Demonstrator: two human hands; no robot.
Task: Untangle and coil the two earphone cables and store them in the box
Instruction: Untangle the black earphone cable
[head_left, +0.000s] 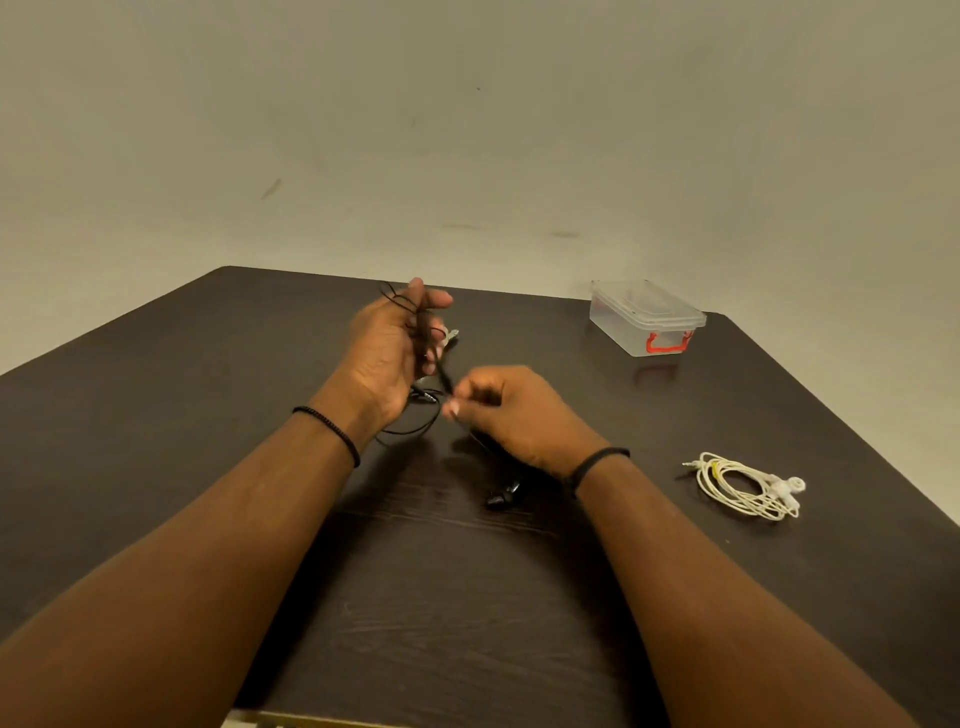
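My left hand (392, 348) is raised above the middle of the dark table, palm toward me, with loops of the black earphone cable (415, 423) wound round its fingers. My right hand (511, 410) pinches a stretch of the same black cable just right of and below the left hand. The cable's slack hangs to the table, and its black earbuds (503, 496) lie under my right wrist. The white earphone cable (748, 486) lies coiled on the table at the right. A clear plastic box (644, 318) with a red latch stands closed at the far right.
The dark wooden table (208, 415) runs back to a plain pale wall. Its near edge shows at the bottom of the view, and its right edge slants down past the white coil. Both wrists wear thin black bands.
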